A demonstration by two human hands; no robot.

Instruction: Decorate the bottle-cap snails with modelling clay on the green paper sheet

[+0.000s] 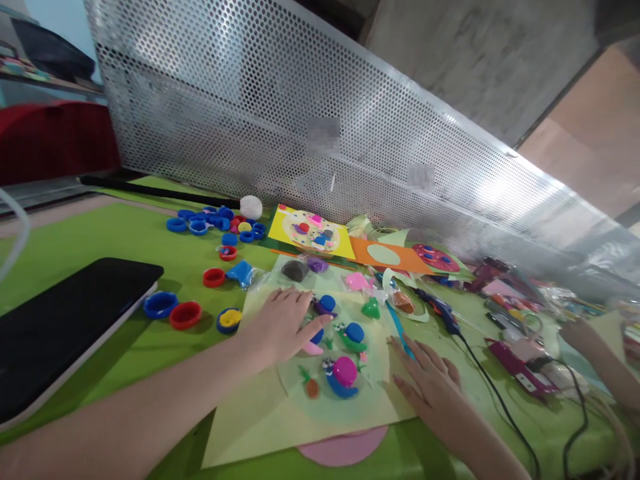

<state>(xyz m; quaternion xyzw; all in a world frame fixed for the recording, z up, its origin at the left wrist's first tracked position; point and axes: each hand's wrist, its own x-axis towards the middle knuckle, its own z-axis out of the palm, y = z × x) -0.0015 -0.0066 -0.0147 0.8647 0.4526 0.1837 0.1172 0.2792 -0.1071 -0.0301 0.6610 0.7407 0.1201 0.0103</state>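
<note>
A pale yellow sheet [240,420] lies in front of me, bearing snail shapes made of bottle caps and clay. One has a pink cap [345,371] over a blue body; another has a blue cap [355,333] over a green body. A small orange clay carrot [313,389] sits below them. My left hand [277,327] rests open on the sheet's left part, its thumb beside a snail it partly covers. At the right edge, my right hand [427,377] is open, fingers stretched out. Its fingertips meet the lower end of a thin blue stick [397,323]; I cannot tell whether they grip it.
Blue and red bottle caps [185,315] lie at left, near a large black phone or tablet [75,320]. Clay packets [295,270] and a yellow card [345,243] stand behind. A corded glue gun [440,310] lies at right, with another person's hand [580,333] beyond.
</note>
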